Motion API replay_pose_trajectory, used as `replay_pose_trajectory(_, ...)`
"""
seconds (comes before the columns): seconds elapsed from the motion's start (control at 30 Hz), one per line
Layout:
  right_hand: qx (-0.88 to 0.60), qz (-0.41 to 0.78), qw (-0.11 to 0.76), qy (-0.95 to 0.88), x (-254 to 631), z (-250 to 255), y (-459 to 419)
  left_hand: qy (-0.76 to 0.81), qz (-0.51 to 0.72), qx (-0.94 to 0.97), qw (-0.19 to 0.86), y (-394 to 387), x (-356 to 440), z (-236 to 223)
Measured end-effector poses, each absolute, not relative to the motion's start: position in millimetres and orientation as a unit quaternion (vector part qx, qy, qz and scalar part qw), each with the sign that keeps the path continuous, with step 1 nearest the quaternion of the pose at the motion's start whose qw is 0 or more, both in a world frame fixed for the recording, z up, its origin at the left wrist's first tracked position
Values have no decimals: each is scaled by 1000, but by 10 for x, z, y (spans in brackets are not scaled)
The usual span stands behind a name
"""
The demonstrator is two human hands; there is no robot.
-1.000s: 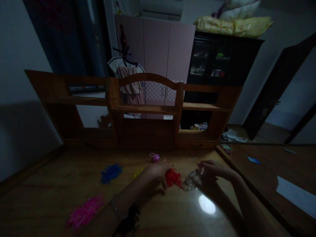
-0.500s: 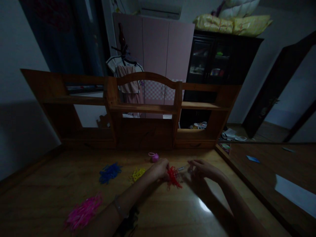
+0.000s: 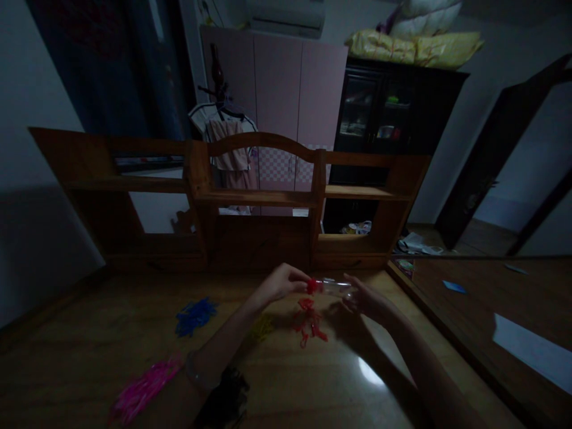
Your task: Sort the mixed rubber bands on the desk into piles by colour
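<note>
My left hand (image 3: 286, 282) is closed on a bunch of thin, stringy red bands (image 3: 311, 286) and holds it at the end of a small clear plastic container (image 3: 333, 286). My right hand (image 3: 360, 296) grips the other end of this container, which lies roughly sideways above the desk. Below them, loose red bands (image 3: 308, 322) are spread on the wood. A yellow pile (image 3: 263, 327) lies partly behind my left forearm. Farther left are a blue pile (image 3: 195, 316) and a pink pile (image 3: 145, 388), and a black pile (image 3: 226, 398) sits beside my left forearm.
A wooden shelf unit (image 3: 259, 195) stands along the back of the desk (image 3: 286, 369). A raised wooden edge (image 3: 442, 333) runs down the right side. Beyond it, a white sheet (image 3: 531, 351) and a blue card (image 3: 454, 286) lie on a brown surface.
My left hand has lifted part of the red pile up to the container. My right hand has raised the container slightly. The purple ball-like item is now hidden behind my left hand.
</note>
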State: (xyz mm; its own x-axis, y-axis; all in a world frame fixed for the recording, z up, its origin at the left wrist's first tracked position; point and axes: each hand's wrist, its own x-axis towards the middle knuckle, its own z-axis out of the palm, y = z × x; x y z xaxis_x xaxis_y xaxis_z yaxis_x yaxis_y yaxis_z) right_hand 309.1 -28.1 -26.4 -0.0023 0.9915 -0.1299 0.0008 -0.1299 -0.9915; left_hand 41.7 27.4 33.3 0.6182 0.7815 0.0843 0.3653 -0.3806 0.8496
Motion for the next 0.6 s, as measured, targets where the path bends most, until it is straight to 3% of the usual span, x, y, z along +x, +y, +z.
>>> replay_pose_trajectory(0.37, -422, 704, 436, -369, 2803, -184, -345, 361, 378, 793, 312, 50, 455, 630)
replay_pose_trajectory(0.6, -389, 727, 432, -365, 2746, -153, -381, 299, 423, 760, 393, -123, 431, 881)
